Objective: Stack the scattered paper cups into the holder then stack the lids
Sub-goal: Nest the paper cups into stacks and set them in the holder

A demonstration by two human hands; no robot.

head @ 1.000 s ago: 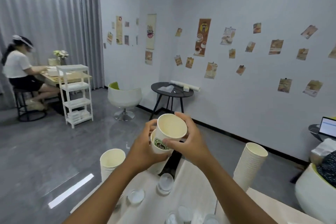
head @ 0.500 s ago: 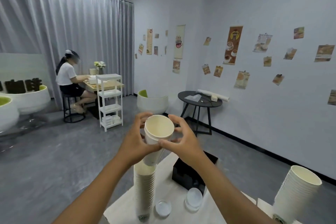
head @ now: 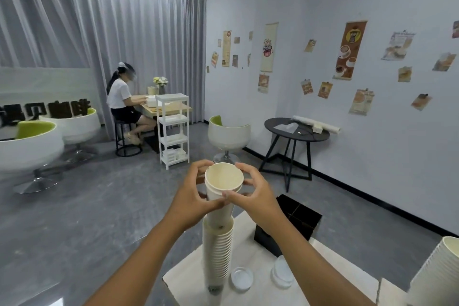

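1. Just below the middle of the frame, your left hand [head: 191, 196] and right hand [head: 255, 196] both grip the same paper cup [head: 223, 187], fingers curled round its rim and wall from either side.
2. You hold that cup upright, mouth towards the camera, with its base dipping into the top of the tall cup stack [head: 216, 246] directly below it; it looks like two nested cups, as a second rim shows at its right edge.
3. Your tall stack stands on the white table [head: 188, 281] at lower centre, with a green logo showing near its bottom.
4. Right of the stack's foot, a clear plastic lid [head: 241, 278] lies flat on the table, and a small pile of clear lids [head: 283, 272] sits further right.
5. Behind those lids, at the table's far edge, stands the black divided holder [head: 289, 225], well apart from your hands.
6. At the lower right corner, a second cup stack [head: 437, 273] leans into view.
7. Upper left of you, a seated person [head: 121, 102] works at a wooden desk beside a white shelf unit [head: 173, 129].
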